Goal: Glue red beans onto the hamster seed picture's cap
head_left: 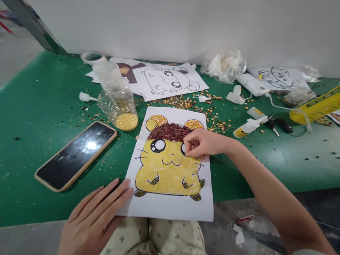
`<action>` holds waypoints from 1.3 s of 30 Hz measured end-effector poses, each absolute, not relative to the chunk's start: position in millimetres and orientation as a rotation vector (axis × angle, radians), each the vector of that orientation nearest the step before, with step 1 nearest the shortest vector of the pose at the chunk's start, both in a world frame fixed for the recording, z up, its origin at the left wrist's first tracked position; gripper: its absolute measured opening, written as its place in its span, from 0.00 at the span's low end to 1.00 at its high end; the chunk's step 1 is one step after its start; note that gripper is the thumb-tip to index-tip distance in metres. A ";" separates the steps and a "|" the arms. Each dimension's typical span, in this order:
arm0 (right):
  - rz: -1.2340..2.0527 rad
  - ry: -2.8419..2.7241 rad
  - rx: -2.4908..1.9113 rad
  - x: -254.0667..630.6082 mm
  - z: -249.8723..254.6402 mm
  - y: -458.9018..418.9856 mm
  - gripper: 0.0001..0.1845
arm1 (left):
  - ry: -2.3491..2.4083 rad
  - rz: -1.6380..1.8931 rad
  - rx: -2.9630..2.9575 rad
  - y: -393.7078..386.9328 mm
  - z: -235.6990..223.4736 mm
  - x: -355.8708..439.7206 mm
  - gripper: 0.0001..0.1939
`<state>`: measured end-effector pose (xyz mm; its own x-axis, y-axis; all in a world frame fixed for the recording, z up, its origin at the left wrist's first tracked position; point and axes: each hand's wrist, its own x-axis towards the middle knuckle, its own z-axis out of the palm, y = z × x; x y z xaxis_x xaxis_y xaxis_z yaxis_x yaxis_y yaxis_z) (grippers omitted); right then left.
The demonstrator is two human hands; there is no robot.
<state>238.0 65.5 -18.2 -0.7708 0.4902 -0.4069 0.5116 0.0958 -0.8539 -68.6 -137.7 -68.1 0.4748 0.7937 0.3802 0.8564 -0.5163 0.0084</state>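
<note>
A white sheet with a hamster picture point(166, 174) lies in front of me, its near edge over my lap. Yellow grains cover the body, dark red beans fill the top of the head, and corn kernels lie in the ears. My right hand point(199, 143) is closed in a pinch over the eye on the right; whatever its fingertips hold is hidden or too small to make out. My left hand point(96, 219) lies flat with fingers stretched, its fingertips at the sheet's lower left edge.
Left of the sheet are a phone point(76, 156) and a clear plastic bottle point(118, 96) with yellow grains. Behind lie loose kernels point(186, 102) and a hamster drawing point(170, 81). Glue bottles point(248, 127), keys point(273, 126) and a yellow package point(326, 101) are to the right.
</note>
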 end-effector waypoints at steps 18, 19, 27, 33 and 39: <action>-1.807 2.364 1.030 238.8 -19.8 64.5 0.05 | -1.414 -0.509 -2.538 -137.1 -67.0 -67.6 0.23; -1.800 2.371 1.024 240.1 -19.5 64.7 0.05 | -1.410 -0.506 -2.539 -137.1 -67.3 -68.0 0.23; -1.495 2.806 1.168 255.0 -15.7 69.6 0.08 | -1.401 -0.519 -2.537 -136.5 -68.6 -68.6 0.23; -1.325 2.840 1.003 248.6 -13.2 64.7 0.04 | -1.409 -0.515 -2.535 -135.9 -68.9 -67.1 0.23; -1.292 2.871 0.952 245.7 -11.2 61.1 0.04 | -1.432 -0.520 -2.531 -137.2 -68.5 -67.4 0.24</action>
<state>245.7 61.1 -11.2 -0.8224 0.5604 -0.0982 0.4451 0.5264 -0.7244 -67.4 -137.2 -68.5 0.4730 0.7904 0.3894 0.8560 -0.5168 0.0093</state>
